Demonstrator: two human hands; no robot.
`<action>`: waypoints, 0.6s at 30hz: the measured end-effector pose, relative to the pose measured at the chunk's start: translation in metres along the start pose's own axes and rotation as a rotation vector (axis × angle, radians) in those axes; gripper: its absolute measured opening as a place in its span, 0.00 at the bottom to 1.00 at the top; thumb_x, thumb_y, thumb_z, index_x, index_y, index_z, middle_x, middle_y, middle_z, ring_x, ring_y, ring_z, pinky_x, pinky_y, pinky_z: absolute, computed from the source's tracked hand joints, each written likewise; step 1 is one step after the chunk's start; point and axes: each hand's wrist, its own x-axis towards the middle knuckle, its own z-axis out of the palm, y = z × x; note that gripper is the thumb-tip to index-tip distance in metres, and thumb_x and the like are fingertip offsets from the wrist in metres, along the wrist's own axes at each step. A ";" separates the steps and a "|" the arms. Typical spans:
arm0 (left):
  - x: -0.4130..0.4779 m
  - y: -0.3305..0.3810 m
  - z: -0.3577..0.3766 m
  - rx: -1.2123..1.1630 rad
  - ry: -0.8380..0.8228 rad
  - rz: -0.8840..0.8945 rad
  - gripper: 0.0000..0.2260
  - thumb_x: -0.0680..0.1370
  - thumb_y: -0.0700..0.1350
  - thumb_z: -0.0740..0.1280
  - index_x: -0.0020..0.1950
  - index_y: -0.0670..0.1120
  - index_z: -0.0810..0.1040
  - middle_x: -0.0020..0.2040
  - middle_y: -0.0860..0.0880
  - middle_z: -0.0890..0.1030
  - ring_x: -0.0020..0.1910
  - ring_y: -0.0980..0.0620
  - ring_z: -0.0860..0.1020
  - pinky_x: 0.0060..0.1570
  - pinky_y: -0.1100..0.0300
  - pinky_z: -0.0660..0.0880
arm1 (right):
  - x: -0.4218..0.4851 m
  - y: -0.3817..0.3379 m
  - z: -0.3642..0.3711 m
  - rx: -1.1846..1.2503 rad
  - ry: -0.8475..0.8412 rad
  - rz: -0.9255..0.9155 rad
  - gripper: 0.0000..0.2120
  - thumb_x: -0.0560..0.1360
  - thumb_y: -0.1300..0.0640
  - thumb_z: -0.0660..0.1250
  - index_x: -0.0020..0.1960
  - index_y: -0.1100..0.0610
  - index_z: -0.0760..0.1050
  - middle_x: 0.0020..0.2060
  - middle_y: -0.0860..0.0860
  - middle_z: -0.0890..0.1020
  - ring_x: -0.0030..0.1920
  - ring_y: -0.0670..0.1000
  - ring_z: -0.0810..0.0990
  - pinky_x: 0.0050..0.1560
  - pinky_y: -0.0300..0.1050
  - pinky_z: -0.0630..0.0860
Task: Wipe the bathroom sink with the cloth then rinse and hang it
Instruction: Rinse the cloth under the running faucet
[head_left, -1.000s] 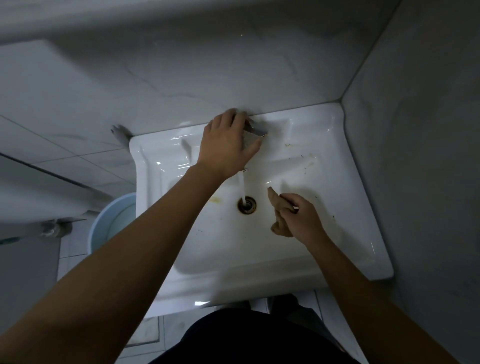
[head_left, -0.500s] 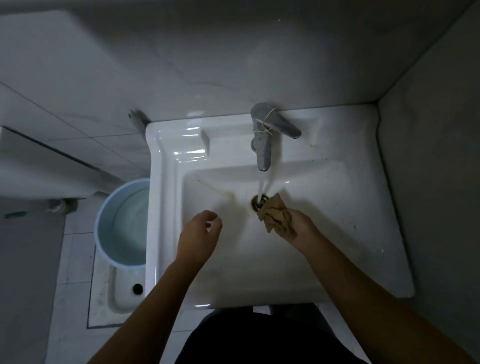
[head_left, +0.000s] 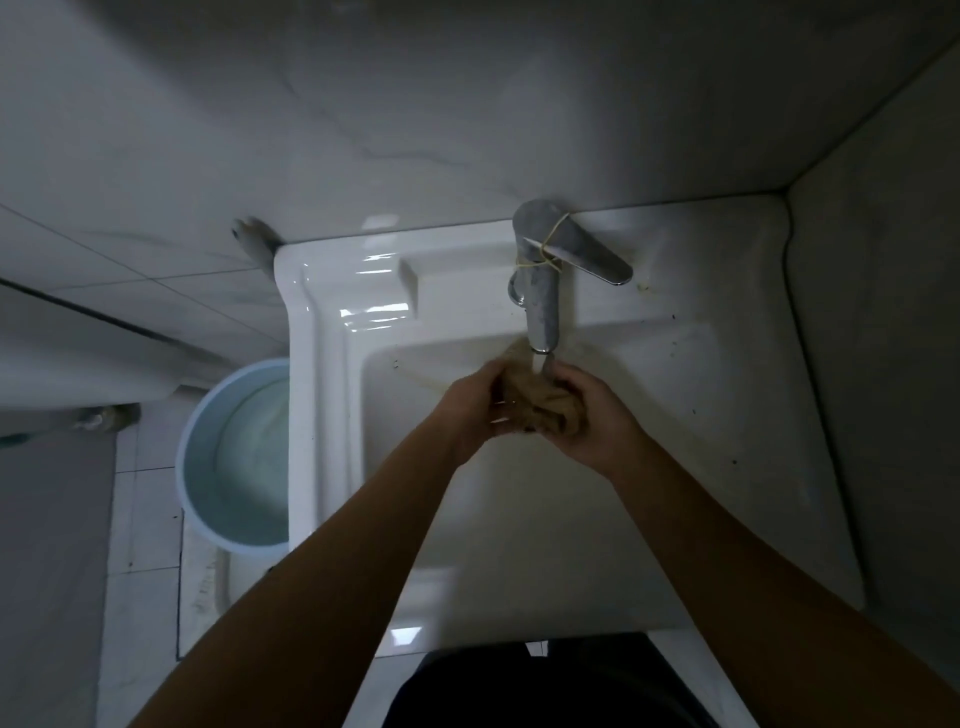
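Note:
A crumpled tan cloth (head_left: 540, 405) is bunched between both hands directly under the spout of the chrome tap (head_left: 543, 291), where water runs down onto it. My left hand (head_left: 472, 405) grips its left side and my right hand (head_left: 597, 415) grips its right side, fingers curled round the fabric. The hands sit over the middle of the white sink (head_left: 727, 415), hiding the drain. Brownish streaks and specks mark the basin near the tap.
A pale blue bucket (head_left: 234, 452) holding water stands on the tiled floor left of the sink. Grey walls close in behind and on the right. The tap's lever (head_left: 592, 254), wound with a yellow rubber band, points to the right.
My left hand came down from the tap lever into the basin and took hold of the cloth. The right hand lifted the cloth up under the running water.

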 end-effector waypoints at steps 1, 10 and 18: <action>0.001 0.000 0.004 -0.001 0.009 0.036 0.13 0.82 0.49 0.63 0.59 0.43 0.80 0.51 0.43 0.82 0.49 0.44 0.82 0.44 0.52 0.82 | 0.001 0.001 -0.003 -0.047 0.003 -0.016 0.21 0.80 0.51 0.63 0.68 0.60 0.75 0.61 0.61 0.81 0.60 0.62 0.78 0.61 0.56 0.71; -0.007 -0.002 0.005 0.092 0.103 0.251 0.08 0.81 0.40 0.64 0.53 0.42 0.83 0.50 0.40 0.86 0.48 0.42 0.85 0.51 0.47 0.83 | -0.014 0.003 0.003 -0.843 0.267 -0.433 0.27 0.69 0.52 0.77 0.64 0.48 0.70 0.56 0.45 0.78 0.53 0.45 0.80 0.48 0.41 0.78; -0.014 0.003 0.004 0.241 0.159 0.298 0.10 0.82 0.43 0.63 0.50 0.43 0.83 0.44 0.47 0.87 0.39 0.51 0.84 0.38 0.58 0.75 | -0.011 0.009 0.012 -0.951 0.325 -0.538 0.09 0.81 0.52 0.63 0.45 0.55 0.75 0.34 0.47 0.77 0.34 0.45 0.75 0.35 0.41 0.69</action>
